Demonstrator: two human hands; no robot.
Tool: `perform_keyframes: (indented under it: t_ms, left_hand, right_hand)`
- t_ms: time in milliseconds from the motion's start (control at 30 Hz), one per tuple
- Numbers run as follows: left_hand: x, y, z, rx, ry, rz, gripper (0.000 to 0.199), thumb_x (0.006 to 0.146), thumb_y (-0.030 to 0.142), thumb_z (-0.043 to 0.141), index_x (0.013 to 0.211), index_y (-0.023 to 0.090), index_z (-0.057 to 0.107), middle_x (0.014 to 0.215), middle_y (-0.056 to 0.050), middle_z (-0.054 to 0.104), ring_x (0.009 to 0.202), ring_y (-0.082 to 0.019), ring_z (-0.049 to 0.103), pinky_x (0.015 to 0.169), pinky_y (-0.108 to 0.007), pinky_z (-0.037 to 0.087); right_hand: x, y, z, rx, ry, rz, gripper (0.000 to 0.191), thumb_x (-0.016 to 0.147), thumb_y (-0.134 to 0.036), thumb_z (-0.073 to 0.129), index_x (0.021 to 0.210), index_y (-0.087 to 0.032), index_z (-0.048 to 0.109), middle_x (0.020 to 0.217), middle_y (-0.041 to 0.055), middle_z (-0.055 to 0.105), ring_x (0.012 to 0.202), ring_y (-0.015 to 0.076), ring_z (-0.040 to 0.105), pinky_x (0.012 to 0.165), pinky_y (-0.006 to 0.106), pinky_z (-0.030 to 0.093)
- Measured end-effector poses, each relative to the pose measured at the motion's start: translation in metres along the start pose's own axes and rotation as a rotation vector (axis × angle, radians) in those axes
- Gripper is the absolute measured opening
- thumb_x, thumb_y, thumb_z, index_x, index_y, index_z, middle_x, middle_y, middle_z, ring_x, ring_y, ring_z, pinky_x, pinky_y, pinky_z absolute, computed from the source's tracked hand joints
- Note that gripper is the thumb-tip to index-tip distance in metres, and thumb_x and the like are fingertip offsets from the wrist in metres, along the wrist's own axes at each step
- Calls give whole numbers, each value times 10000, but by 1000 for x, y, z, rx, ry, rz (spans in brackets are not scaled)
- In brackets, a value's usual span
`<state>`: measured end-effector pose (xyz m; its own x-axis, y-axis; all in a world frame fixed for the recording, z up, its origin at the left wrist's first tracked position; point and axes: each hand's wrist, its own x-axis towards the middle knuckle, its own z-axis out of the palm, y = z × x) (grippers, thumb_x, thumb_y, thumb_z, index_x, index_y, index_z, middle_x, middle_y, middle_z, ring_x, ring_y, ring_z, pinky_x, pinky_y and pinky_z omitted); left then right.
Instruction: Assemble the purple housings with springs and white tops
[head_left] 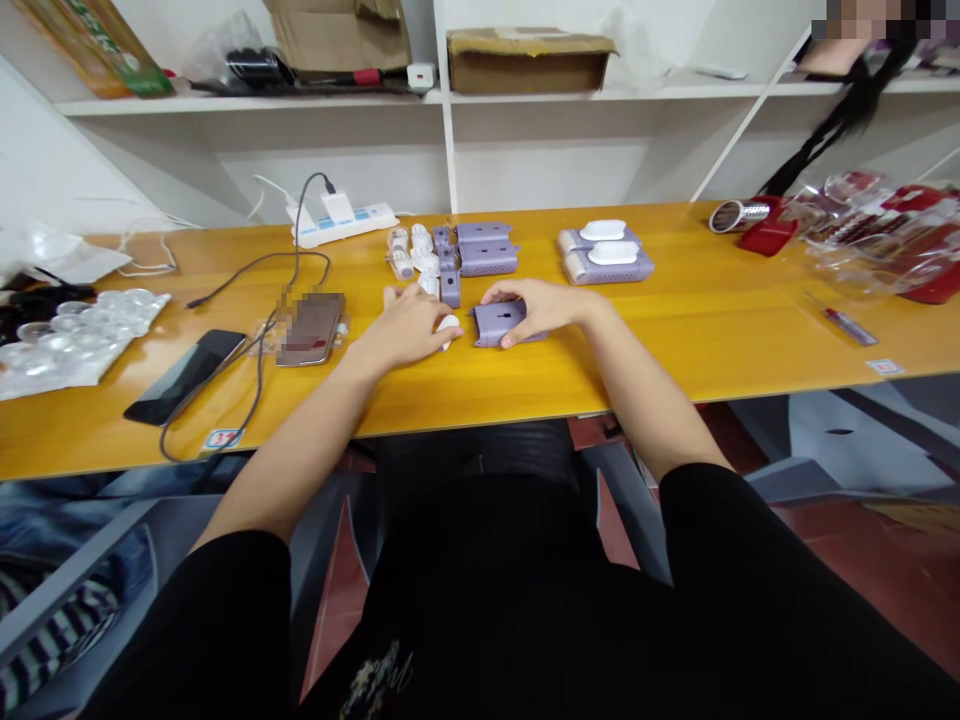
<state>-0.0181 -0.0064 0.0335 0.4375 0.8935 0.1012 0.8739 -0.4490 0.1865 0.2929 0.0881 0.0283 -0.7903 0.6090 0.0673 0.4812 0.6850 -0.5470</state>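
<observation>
Lilac casings [615, 272] centre-right look finished; my right hand [546, 303] grips an uncapped shell [493, 325], left hand [409, 326] pinching a white piece [448, 323]

On the bench [675, 350], a casing [491, 322] lies before me, within my right grip [541, 305]; a small piece [449, 324] is left of it, at my left grip [411, 325]. Behind them sit more casings [487, 260], with loose parts [421, 243] on their left. Further right, two capped casings [626, 272] lie one behind the other. A power strip [349, 226] stands behind left; nearer, a phone [187, 378] lies left of a flat device [328, 330], a cable [259, 390] between. A pen [851, 326] lies far right. Behind the bench, a shelf [667, 92] holds a box [529, 72].
</observation>
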Motion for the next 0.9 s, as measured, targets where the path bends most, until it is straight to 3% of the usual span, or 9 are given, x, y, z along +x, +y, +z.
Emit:
perform_keyframes:
  t_ms: [100,233,367,467,600,733,900]
  left_hand:
    - [2,3,3,-3,55,-46,373,1060,471,666,1112,227,943,1074,-181,867,1306,-505,742,1251,-746,486]
    - [4,4,5,-220,181,-117,440,988,414,750,1346,221,919,1196,-143,910,1190,-408,816,1201,-586,602]
    - [7,10,7,-362,238,-199,571,976,374,781,1507,180,863,1317,-142,904,1169,-350,835,1192,-500,642]
    - [7,16,9,-384,263,-206,491,988,382,786,1418,173,900,1332,-143,897,1190,-347,833,1203,-498,646]
    - [8,22,11,-462,277,-224,380,979,386,809,1285,192,925,1238,-118,915,1048,-308,833,1098,-460,685]
    - [10,22,12,-524,225,-243,302,955,369,838,1194,202,916,1062,-85,914,927,-294,824,994,-441,692]
    - [10,21,12,-551,220,-245,288,937,365,863,1177,211,904,960,-62,889,929,-289,828,957,-415,688]
  right_hand:
    - [0,-4,-1,-41,2,29,948,773,-676,1084,1586,-272,812,1649,152,829,1485,430,789,1308,617,640]
    - [-1,-11,-2,-87,0,99,864,790,-687,1085,1501,-249,866,1549,150,882,1395,439,831,1236,596,672]
    - [-1,-13,-1,-142,59,96,981,708,-659,1147,1521,-218,822,1512,176,870,1344,457,819,1204,616,662]
    - [1,-14,1,-203,133,23,1043,695,-695,1154,1533,-200,780,1577,220,800,1456,508,736,1279,673,598]
    - [2,-20,5,-254,200,-39,998,720,-731,1141,1490,-231,749,1563,207,739,1481,524,671,1288,672,568]
    - [1,-30,9,-292,205,-29,953,785,-735,1110,1493,-255,688,1521,187,746,1393,496,715,1169,590,602]
    - [2,-37,14,-363,188,35,950,828,-727,1100,1512,-250,646,1385,183,838,1302,497,794,1093,541,587]
